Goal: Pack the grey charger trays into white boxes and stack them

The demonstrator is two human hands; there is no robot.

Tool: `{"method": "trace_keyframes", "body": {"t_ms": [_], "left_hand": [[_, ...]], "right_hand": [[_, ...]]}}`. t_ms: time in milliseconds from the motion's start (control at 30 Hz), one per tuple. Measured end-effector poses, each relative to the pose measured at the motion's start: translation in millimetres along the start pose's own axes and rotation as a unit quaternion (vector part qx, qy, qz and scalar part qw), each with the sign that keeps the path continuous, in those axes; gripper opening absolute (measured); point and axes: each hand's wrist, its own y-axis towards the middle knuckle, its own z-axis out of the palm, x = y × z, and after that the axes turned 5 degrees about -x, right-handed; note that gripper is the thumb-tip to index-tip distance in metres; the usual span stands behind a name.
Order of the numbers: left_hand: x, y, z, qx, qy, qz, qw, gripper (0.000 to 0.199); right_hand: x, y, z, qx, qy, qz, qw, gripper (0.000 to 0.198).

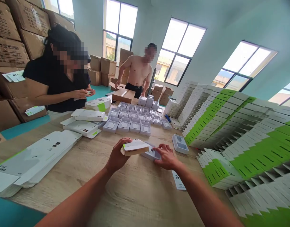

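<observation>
My left hand (118, 155) is closed round a small white cardboard box (136, 145), which has a green mark at its left end and a brown side facing me. Just to its right, my right hand (166, 155) has its thumb and fingers on a white plastic tray (150, 153) lying on the table; the box partly covers this tray. A white leaflet with black print (178, 181) lies under my right forearm. Another white tray with compartments (180, 143) rests beyond my right hand.
Rows of white trays (134, 125) fill the table's middle. Flattened cartons (40, 154) lie left; tall stacks of white-green boxes (260, 148) line the right. One co-worker in black (62, 75) holds something small at left; another person (139, 71) stands behind an open brown carton (123, 94).
</observation>
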Motion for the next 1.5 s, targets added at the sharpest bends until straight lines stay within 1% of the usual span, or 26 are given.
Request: {"method": "trace_keyframes", "body": {"t_ms": [133,200,267,333,400,467,533,633,767,800,833,900,933,967,1033,1100,1133,1167,1233,1267,1333,1433,1500], "left_hand": [[6,1,0,0.007,0.035,0.015,0.999,0.033],[11,1,-1,0.006,0.054,0.021,0.998,0.035],[15,1,-2,0.008,0.069,0.030,0.997,0.036],[17,0,-1,0.018,0.075,0.046,0.996,0.036],[16,-3,2,0.034,0.074,0.067,0.994,0.035],[12,-6,5,0.047,0.069,0.089,0.993,0.036],[7,-9,9,0.054,0.061,0.105,0.991,0.038],[0,-15,12,0.054,0.052,0.117,0.990,0.040],[-11,-22,17,0.061,0.036,0.102,0.992,0.040],[-15,-24,18,0.067,0.031,0.093,0.993,0.040],[-20,-26,18,0.076,0.024,0.080,0.994,0.039],[-32,-31,19,0.104,0.007,0.047,0.993,0.037],[-40,-34,18,0.126,-0.005,0.028,0.992,0.035],[-49,-38,17,0.152,-0.017,0.007,0.988,0.034],[-68,-47,14,0.210,-0.042,-0.027,0.976,0.031],[-87,-59,9,0.267,-0.075,-0.066,0.959,0.031],[-95,-66,7,0.281,-0.094,-0.092,0.951,0.034],[-103,-74,4,0.277,-0.113,-0.119,0.947,0.038],[-112,-90,-1,0.234,-0.138,-0.153,0.950,0.050],[-115,-99,-4,0.206,-0.140,-0.150,0.957,0.055],[-116,-114,-10,0.172,-0.127,-0.106,0.971,0.060],[-114,-124,-20,0.182,-0.075,-0.011,0.980,0.053],[-116,-120,-27,0.211,-0.023,0.048,0.976,0.046]], "right_hand": [[26,-44,8,-0.007,0.068,-0.025,0.997,0.054],[38,-73,3,-0.016,0.098,-0.032,0.994,0.052],[49,-103,-11,-0.036,0.147,-0.031,0.988,0.054],[60,-131,-32,-0.060,0.206,-0.024,0.976,0.058],[70,-150,-54,-0.087,0.243,-0.010,0.966,0.058],[79,-159,-69,-0.125,0.234,0.012,0.964,0.056],[87,-161,-73,-0.168,0.207,0.040,0.963,0.055],[101,-157,-61,-0.229,0.179,0.063,0.955,0.054],[124,-144,-31,-0.301,0.180,0.076,0.933,0.058],[129,-141,-24,-0.321,0.186,0.074,0.926,0.062],[131,-139,-18,-0.343,0.196,0.064,0.916,0.071],[131,-138,-10,-0.393,0.230,0.026,0.890,0.095],[128,-139,-7,-0.413,0.254,0.004,0.875,0.103],[123,-142,-5,-0.422,0.283,-0.017,0.861,0.105],[112,-149,-2,-0.399,0.351,-0.047,0.846,0.092],[102,-159,3,-0.348,0.405,-0.057,0.844,0.078],[99,-164,6,-0.333,0.426,-0.054,0.840,0.076],[97,-169,11,-0.333,0.443,-0.045,0.831,0.076],[96,-179,24,-0.359,0.468,-0.034,0.807,0.075],[96,-184,32,-0.372,0.478,-0.034,0.795,0.071],[96,-193,47,-0.389,0.477,-0.042,0.787,0.058],[94,-202,59,-0.400,0.436,-0.086,0.802,0.037],[93,-204,56,-0.398,0.394,-0.136,0.817,0.031]]}}
